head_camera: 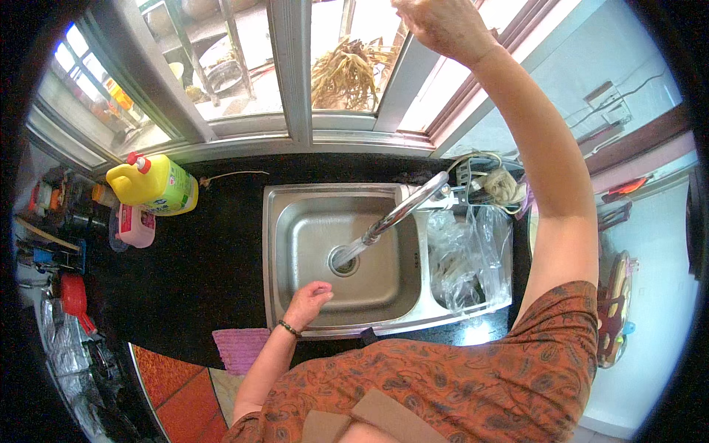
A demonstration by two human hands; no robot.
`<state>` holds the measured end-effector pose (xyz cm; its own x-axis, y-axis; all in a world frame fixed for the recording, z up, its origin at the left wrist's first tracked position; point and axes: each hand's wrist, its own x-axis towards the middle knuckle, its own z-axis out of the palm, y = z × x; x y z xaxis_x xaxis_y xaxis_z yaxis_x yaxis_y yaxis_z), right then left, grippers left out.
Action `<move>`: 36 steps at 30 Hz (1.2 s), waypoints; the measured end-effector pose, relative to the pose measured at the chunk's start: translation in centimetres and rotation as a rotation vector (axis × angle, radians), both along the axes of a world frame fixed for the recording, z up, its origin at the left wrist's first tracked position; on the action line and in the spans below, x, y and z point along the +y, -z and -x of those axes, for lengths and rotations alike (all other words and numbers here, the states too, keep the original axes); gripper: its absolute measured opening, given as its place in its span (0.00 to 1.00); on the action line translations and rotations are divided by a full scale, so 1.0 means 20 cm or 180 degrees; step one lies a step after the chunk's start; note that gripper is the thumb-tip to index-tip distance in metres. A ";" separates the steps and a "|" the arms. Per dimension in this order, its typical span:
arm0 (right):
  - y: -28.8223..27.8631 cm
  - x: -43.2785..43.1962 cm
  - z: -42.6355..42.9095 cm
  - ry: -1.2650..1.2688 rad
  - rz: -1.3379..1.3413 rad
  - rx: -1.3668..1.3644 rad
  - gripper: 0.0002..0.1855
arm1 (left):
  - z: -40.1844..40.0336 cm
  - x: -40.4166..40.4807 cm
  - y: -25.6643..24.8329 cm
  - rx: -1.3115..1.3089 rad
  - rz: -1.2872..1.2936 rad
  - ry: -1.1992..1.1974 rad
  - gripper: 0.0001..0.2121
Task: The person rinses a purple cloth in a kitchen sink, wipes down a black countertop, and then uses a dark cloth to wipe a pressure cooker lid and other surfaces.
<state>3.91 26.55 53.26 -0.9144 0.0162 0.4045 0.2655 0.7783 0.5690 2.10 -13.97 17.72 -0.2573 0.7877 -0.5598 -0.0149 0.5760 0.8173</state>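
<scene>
My left hand (310,304), with a beaded bracelet at the wrist, hangs over the front left part of the stainless steel sink (382,310). Its fingers are loosely bent, a small gap parts them from the thumb, and I see nothing held. A chrome faucet (407,205) reaches over the basin, and a stream of water (348,253) falls from it onto the drain (343,268). High at the top edge, my right hand (446,27) is raised before the window, fingers curled. The picture cuts part of it off, so any hold is hidden.
Clear plastic bags (465,260) fill the smaller right basin. Behind them stands a grey caddy (471,174) with a scrubber. A yellow detergent jug (158,185) and a pink container (135,226) stand left on the black counter (210,277). A purple cloth (241,349) hangs over its front edge.
</scene>
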 end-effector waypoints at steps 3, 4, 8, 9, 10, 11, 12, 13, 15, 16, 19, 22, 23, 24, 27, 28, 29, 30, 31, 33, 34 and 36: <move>0.00 0.01 -0.08 -0.0202 -0.0559 0.0012 0.05 | 0.00 -0.01 0.04 0.0026 -0.0038 -0.0018 0.14; -0.01 0.02 -0.08 -0.0324 -0.0536 0.0042 0.05 | 0.00 -0.02 0.06 -0.0074 -0.0059 -0.0115 0.14; -0.03 0.00 -0.09 -0.0340 -0.0326 -0.0104 0.05 | 0.03 -0.08 0.10 -0.0292 -0.0072 -0.0416 0.13; -0.04 -0.01 -0.10 -0.0225 -0.0261 -0.0224 0.05 | 0.04 -0.09 0.09 -0.0318 -0.0076 -0.0466 0.13; -0.04 -0.01 -0.11 -0.0226 -0.0308 -0.0186 0.05 | 0.04 -0.10 0.08 -0.0249 -0.0043 -0.0449 0.13; -0.03 0.01 -0.14 -0.0230 -0.0355 -0.0148 0.05 | 0.05 -0.11 0.07 -0.0180 -0.0010 -0.0434 0.13; -0.03 0.02 -0.17 -0.0241 -0.0405 -0.0110 0.05 | 0.06 -0.12 0.06 -0.0111 0.0020 -0.0426 0.13; -0.03 0.03 -0.19 -0.0171 -0.0470 -0.0136 0.05 | 0.06 -0.14 0.07 -0.0197 -0.0026 -0.0532 0.13; -0.04 0.05 -0.25 -0.0024 -0.0603 -0.0185 0.06 | 0.07 -0.17 0.09 -0.0366 -0.0122 -0.0737 0.12; -0.04 0.05 -0.28 -0.0086 -0.0575 -0.0042 0.07 | 0.07 -0.18 0.10 -0.0349 -0.0106 -0.0752 0.12; -0.03 0.05 -0.34 -0.0113 -0.0029 0.0275 0.08 | 0.08 -0.18 0.07 -0.0272 -0.0055 -0.0742 0.12; -0.03 0.08 -0.37 -0.0250 -0.0187 0.0227 0.09 | 0.08 -0.16 0.02 -0.0135 -0.0037 -0.0660 0.12; -0.03 0.09 -0.37 -0.0218 -0.0182 0.0173 0.09 | 0.08 -0.13 0.01 -0.0095 -0.0067 -0.0632 0.12; -0.04 0.08 -0.36 0.0192 -0.0147 0.0073 0.09 | 0.10 -0.12 0.01 -0.0043 -0.0081 -0.0614 0.12; -0.03 0.07 -0.40 -0.0029 -0.0148 0.0175 0.09 | 0.14 -0.12 0.01 -0.0003 -0.0346 -0.0683 0.12; -0.02 0.07 -0.41 0.0034 -0.0161 0.0192 0.09 | 0.15 -0.12 -0.01 -0.0183 -0.0284 -0.0793 0.12; -0.02 0.07 -0.42 0.0101 -0.0177 0.0208 0.09 | 0.15 -0.13 -0.04 -0.0125 -0.0219 -0.0815 0.12; 0.00 0.07 -0.43 0.0165 -0.0176 0.0229 0.09 | 0.15 -0.14 -0.08 -0.0059 -0.0137 -0.0838 0.12; 0.03 0.06 -0.45 -0.0042 0.0052 0.0367 0.07 | 0.15 -0.15 -0.10 0.0005 -0.0057 -0.0854 0.12; 0.11 0.07 -0.54 -0.0446 0.0518 0.0658 0.08 | 0.15 -0.17 -0.09 -0.0149 0.0033 -0.0942 0.13; 0.20 0.10 -0.63 -0.0048 0.0732 0.0641 0.12 | 0.14 -0.16 -0.10 -0.0252 0.0062 -0.0960 0.13; 0.37 -0.15 -0.77 0.0056 0.1868 0.1251 0.03 | 0.14 -0.14 -0.12 -0.0426 0.0143 -0.1011 0.14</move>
